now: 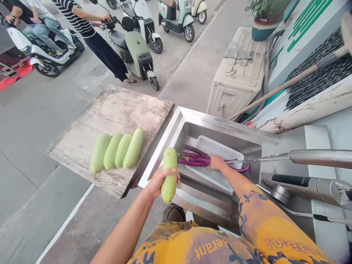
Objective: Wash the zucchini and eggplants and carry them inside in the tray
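Fingers of the left hand: closed round the middle of one pale green gourd, thumb across its top; gourd held over the left part of the sink, long axis running near to far.

Left to right:
- Bench, worn wood, left of the sink; four like gourds in a row on it, well apart from the fingers.
- Purple eggplants, bunched, in the sink, partly over a white tray.
- Right hand: against the bunch's right end; fingers' closure cannot be told.
- Water stream, from the metal spout, far right.
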Available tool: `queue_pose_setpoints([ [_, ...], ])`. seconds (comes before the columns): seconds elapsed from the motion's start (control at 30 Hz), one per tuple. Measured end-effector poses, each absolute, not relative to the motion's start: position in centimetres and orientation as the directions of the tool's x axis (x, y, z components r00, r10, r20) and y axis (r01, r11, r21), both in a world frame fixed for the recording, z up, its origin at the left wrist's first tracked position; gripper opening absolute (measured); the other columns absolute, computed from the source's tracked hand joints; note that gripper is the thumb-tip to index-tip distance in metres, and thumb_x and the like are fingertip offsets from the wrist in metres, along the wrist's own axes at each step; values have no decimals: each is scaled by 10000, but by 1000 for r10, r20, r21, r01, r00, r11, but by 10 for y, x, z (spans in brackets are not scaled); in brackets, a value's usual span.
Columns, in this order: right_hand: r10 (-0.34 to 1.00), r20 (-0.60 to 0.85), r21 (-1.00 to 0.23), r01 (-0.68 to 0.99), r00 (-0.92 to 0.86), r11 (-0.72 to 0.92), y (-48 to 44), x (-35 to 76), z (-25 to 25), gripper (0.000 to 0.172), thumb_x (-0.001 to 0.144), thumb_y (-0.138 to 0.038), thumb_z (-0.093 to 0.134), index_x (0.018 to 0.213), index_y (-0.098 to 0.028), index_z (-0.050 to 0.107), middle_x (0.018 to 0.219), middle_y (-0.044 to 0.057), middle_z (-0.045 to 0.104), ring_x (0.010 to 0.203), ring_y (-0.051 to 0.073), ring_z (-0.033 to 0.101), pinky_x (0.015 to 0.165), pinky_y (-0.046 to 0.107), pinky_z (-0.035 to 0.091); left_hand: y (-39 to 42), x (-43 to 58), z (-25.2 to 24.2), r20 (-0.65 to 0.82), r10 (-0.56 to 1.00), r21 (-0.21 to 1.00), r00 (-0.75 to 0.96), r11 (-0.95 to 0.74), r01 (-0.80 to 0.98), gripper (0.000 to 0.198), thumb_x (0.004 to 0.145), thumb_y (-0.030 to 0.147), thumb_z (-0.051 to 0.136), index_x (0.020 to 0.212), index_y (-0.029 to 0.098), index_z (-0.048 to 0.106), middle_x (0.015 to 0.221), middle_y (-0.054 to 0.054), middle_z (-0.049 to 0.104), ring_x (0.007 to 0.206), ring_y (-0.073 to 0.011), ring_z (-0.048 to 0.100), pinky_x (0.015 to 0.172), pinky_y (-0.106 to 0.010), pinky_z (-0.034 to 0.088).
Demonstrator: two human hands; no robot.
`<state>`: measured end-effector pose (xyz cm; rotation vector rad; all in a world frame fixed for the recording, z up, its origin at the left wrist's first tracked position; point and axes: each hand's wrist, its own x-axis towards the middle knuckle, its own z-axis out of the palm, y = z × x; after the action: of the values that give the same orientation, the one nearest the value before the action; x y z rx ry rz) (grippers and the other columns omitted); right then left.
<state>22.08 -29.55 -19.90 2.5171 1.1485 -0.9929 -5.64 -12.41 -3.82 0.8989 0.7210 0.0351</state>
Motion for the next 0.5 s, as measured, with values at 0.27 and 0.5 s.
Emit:
queue_pose_setpoints([
  [0.27, 484, -740, -28, 698, 467, -716, -308, 215, -130, 318, 662, -318, 761, 915, -126, 754, 897, 117, 746, 849, 276, 700, 727, 335, 517, -130, -26, -57, -670, 183, 612, 720, 684, 396, 268, 671, 272, 779, 829, 163, 593, 700, -89, 691, 614, -218, 667, 577, -312, 542],
  [0.5, 392, -604, 45, 521, 694, -852, -321, 201, -99, 580, 784, -372, 676, 1307, -136, 591, 1129, 169, 706, 996, 330, 693, 788, 410, 547, -139, -4, -79, -792, 181, 439, 584, 832, 338, 96, 835, 205, 671, 889, 141, 624, 749, -73, 686, 687, -193, 682, 696, -314, 591],
])
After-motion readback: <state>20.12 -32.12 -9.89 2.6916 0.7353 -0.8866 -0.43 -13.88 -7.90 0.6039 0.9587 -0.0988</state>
